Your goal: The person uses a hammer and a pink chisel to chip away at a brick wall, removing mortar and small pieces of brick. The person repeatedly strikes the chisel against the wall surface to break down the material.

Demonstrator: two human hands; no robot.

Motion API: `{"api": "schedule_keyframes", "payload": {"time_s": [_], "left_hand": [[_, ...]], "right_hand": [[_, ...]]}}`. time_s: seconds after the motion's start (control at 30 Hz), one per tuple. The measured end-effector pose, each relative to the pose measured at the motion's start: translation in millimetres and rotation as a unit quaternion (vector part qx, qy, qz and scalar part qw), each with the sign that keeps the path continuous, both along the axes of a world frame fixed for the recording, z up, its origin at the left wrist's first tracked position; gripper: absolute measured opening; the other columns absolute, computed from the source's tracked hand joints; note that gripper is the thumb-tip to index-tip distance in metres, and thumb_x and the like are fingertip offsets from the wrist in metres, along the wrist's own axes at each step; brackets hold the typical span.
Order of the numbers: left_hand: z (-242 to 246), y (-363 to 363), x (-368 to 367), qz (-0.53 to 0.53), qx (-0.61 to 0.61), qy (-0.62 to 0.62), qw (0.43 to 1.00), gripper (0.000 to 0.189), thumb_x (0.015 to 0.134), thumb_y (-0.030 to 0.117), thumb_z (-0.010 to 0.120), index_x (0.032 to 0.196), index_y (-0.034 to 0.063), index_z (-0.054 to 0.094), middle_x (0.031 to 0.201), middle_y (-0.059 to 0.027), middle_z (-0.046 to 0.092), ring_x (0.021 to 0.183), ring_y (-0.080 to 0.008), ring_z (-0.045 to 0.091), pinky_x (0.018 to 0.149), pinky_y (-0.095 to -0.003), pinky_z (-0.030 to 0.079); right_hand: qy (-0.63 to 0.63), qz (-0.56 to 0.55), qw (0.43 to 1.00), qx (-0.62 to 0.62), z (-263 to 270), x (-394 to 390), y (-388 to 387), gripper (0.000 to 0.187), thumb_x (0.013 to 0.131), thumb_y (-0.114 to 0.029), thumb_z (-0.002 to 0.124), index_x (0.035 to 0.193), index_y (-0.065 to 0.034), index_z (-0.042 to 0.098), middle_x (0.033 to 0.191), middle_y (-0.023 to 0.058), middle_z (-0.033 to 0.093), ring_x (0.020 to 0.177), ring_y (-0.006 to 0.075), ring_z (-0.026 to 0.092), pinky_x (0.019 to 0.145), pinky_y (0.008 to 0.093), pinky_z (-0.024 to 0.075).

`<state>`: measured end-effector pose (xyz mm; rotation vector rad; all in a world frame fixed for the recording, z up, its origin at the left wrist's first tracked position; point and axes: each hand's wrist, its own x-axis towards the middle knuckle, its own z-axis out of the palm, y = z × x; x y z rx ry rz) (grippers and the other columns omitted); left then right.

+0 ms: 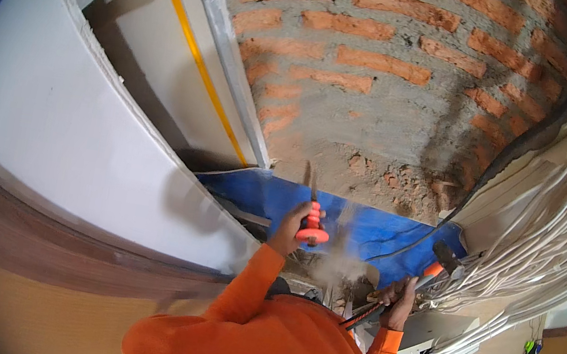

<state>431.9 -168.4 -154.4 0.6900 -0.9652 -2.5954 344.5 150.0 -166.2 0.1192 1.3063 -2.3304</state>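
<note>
My left hand point(289, 229) grips a cold chisel point(314, 216) by its red-orange ribbed grip, below the brick wall's foot. The chisel's round hand guard is at the near end, and its steel blade points away towards the rubble. In my right hand point(399, 301), lower right, is the handle of a hammer point(447, 263) with a dark steel head and an orange band below it. The hammer head is beside a bundle of white cables, apart from the chisel. The brick wall point(388, 63) ahead has grey mortar around orange bricks.
Brick rubble point(394, 180) lies at the wall's foot, beside a blue sheet point(334, 204). Many white cables point(549, 219) hang at the right, above a white box point(437, 348). A black cable point(406, 246) crosses the sheet. A cut white panel point(76, 116) curves along the left.
</note>
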Motion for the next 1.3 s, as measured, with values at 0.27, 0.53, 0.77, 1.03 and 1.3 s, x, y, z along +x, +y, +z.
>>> {"api": "schedule_keyframes", "payload": {"time_s": [0.27,0.53,0.77,1.03,1.3], "left_hand": [[7,-92,-3,0.118,0.015,0.030,0.992,0.025,0.096,0.030,0.062,0.109,0.0083,0.059,0.094,-0.0052,0.063,0.085,-0.0175,0.063,0.063,-0.0325,0.054],[-47,-181,0,0.048,-0.178,0.046,0.982,0.023,0.096,0.021,0.061,0.109,0.0024,0.061,0.091,-0.0039,0.064,0.080,-0.0154,0.063,0.068,-0.0272,0.053],[-54,-227,6,-0.044,0.201,0.114,0.972,0.020,0.094,0.015,0.063,0.105,-0.0009,0.059,0.094,-0.0084,0.064,0.088,-0.0211,0.064,0.079,-0.0335,0.056],[-44,-230,13,-0.069,0.159,0.085,0.981,0.020,0.093,0.013,0.064,0.107,-0.0002,0.060,0.096,-0.0080,0.064,0.091,-0.0214,0.064,0.082,-0.0341,0.055],[-41,-251,26,-0.152,0.043,0.027,0.987,0.025,0.096,0.026,0.062,0.109,0.0044,0.063,0.094,-0.0043,0.063,0.083,-0.0146,0.061,0.069,-0.0302,0.053]], "right_hand": [[0.118,0.093,0.988,0.022,24,28,-48,0.045,0.102,-0.047,0.052,0.072,-0.0166,0.040,0.058,-0.0056,0.037,0.045,0.0068,0.034,0.042,0.0261,0.0291],[0.241,0.200,0.941,0.128,41,74,-108,0.047,0.101,-0.049,0.052,0.077,-0.0094,0.051,0.061,-0.0029,0.048,0.050,0.0086,0.044,0.046,0.0267,0.0324],[0.506,0.277,0.794,0.191,92,100,-179,0.049,0.095,-0.046,0.059,0.115,-0.0017,0.066,0.092,0.0183,0.067,0.070,0.0335,0.066,0.064,0.0405,0.0489],[0.643,0.221,0.681,0.270,34,88,-258,0.051,0.085,-0.055,0.066,0.090,-0.0044,0.065,0.069,0.0144,0.063,0.069,0.0414,0.062,0.062,0.0474,0.0484],[0.411,0.245,0.802,0.359,31,138,-260,0.055,0.094,-0.054,0.056,0.107,-0.0027,0.070,0.084,0.0204,0.070,0.082,0.0406,0.067,0.075,0.0467,0.0514]]}}
